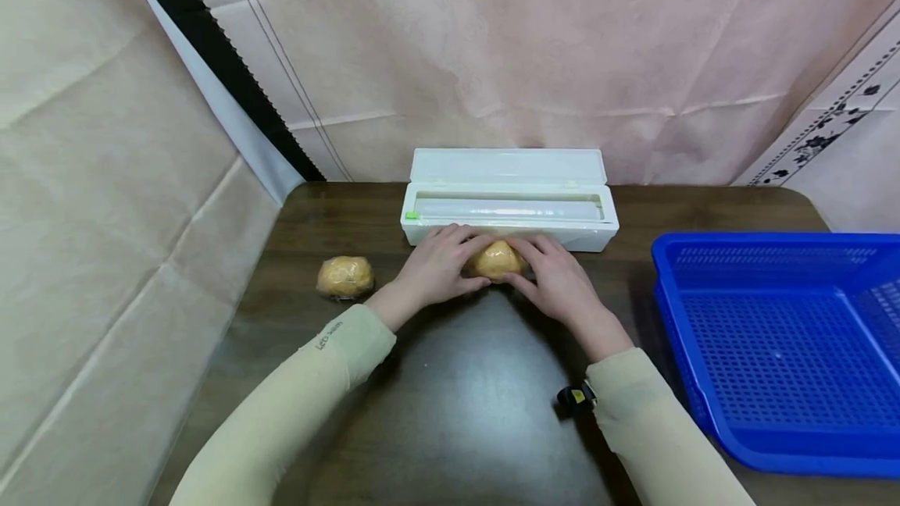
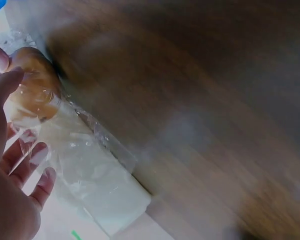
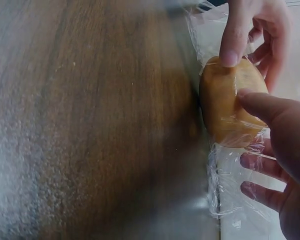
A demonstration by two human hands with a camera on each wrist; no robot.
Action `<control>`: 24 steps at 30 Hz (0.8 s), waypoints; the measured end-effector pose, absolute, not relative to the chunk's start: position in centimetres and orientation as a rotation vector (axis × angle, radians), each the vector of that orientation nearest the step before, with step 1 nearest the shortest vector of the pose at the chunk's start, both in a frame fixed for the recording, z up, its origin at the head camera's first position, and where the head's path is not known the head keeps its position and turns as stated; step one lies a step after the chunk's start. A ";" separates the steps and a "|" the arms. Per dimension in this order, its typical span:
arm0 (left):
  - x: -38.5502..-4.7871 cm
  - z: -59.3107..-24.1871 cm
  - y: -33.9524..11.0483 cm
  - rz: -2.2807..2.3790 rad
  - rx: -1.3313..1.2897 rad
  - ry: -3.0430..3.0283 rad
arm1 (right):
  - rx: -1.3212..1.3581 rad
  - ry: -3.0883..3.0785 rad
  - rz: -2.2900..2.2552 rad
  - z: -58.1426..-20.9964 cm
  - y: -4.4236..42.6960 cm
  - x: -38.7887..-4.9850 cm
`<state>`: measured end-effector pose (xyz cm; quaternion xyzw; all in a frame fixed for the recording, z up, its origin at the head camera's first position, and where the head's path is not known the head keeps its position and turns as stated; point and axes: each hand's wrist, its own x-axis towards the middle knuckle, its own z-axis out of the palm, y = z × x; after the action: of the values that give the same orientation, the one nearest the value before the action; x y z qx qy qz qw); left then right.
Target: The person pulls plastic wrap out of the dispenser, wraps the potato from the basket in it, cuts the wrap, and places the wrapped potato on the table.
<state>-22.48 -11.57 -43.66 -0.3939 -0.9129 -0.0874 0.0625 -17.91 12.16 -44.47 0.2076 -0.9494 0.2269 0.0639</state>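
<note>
A yellow-brown potato (image 1: 498, 260) lies on the table in front of a white cling film box (image 1: 580, 239), held between both hands. My left hand (image 1: 437, 265) grips its left side, the thumb on the near face. From the other side, my right hand (image 1: 558, 278) holds it with the thumb pressed on the skin and the fingers behind. In the right wrist view, clear cling film (image 3: 221, 180) clings to the potato (image 3: 217, 105) and hangs loose past both ends. A second potato (image 1: 345, 277), wrapped in film, sits left of my left hand.
The box's lid (image 1: 506, 165) stands raised at the back, and a film roll (image 1: 506, 209) shows inside. A blue plastic basket (image 1: 745, 240) stands on the right. Cloth curtains (image 1: 527, 61) hang behind the brown table (image 1: 450, 428).
</note>
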 end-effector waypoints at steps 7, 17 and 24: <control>-21.8 -43.1 -13.6 -0.355 -1.118 -2.720 | 0.618 -2.873 0.672 -44.5 12.2 -17.6; -21.6 -42.8 -16.1 -0.396 -0.988 -2.729 | 0.595 -2.890 0.685 -44.4 12.3 -17.5; -22.1 -42.4 -18.0 -0.446 -0.788 -2.757 | 0.623 -2.888 0.663 -44.1 12.2 -17.2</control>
<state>-22.11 -17.98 -42.36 -0.2696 -0.9432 -0.1527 0.1197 -17.19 12.24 -44.12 0.2056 -0.9522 0.2187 0.0570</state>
